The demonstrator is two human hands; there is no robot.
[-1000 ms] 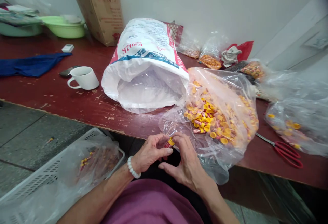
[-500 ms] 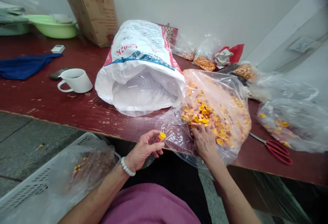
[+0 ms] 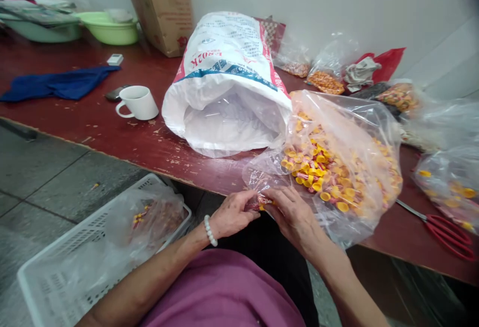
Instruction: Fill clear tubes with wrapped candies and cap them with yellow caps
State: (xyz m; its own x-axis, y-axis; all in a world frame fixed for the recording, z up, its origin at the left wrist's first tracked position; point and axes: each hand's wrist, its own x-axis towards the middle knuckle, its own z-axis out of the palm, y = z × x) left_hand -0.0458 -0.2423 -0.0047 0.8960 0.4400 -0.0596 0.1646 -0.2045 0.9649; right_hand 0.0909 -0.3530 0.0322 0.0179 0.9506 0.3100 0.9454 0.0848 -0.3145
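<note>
Just off the table's front edge, my two hands meet over a small red printed piece with a yellow part [image 3: 264,201]. Its exact kind I cannot make out. My left hand [image 3: 232,216], with a pale bead bracelet at the wrist, is closed round one side of it. The fingers of my right hand [image 3: 295,217] pinch at its other side, and they partly hide it. Right beside them lies a clear plastic bag [image 3: 359,117], its mouth towards me. Many similar pieces with flared yellow ends [image 3: 314,172] fill it.
A large white sack [image 3: 228,80] lies open-mouthed behind my hands. To its left stands a white mug [image 3: 140,103]. Red-handled scissors [image 3: 449,235] lie at the right edge. Below left is a white basket [image 3: 56,252] holding bagged pieces. A cardboard box [image 3: 160,13] stands behind.
My right hand has come out of the bag of pieces and moved left to meet my left hand. The view has shifted to the left.
</note>
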